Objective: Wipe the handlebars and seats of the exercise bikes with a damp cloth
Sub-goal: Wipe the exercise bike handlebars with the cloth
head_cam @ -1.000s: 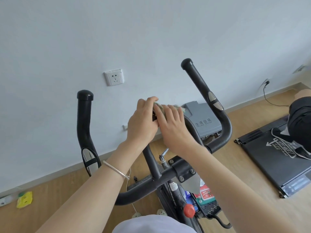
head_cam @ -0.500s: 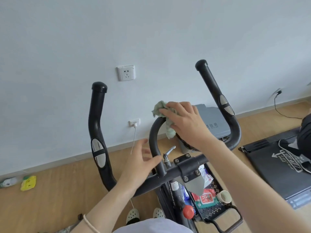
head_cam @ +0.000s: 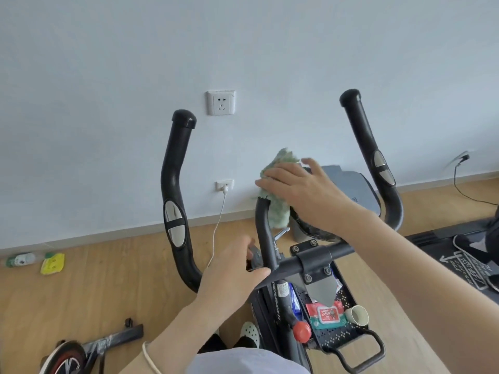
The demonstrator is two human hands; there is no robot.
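Observation:
The black exercise bike handlebar has two upright grips, the left grip (head_cam: 172,190) and the right grip (head_cam: 375,163), plus an inner loop bar (head_cam: 263,233) in the middle. A green cloth (head_cam: 279,211) is draped over the top of that loop. My right hand (head_cam: 305,190) lies on the cloth with fingers stretched left and the thumb lifted, pressing it onto the loop. My left hand (head_cam: 232,268) grips the handlebar's crossbar (head_cam: 318,256) just left of the loop's base. The seat is out of view.
A grey bin (head_cam: 356,190) stands behind the handlebar by the wall. A black tray (head_cam: 351,333) under the bar holds a wipes pack (head_cam: 326,314) and a cup (head_cam: 357,314). A treadmill (head_cam: 459,255) lies right, another bike's wheel (head_cam: 64,357) lower left, a cable (head_cam: 216,228) hangs from the socket.
My left hand left the loop's top, dropped down and took hold of the crossbar. My right hand stayed on the loop with the cloth, sliding slightly across its top. The view shifted.

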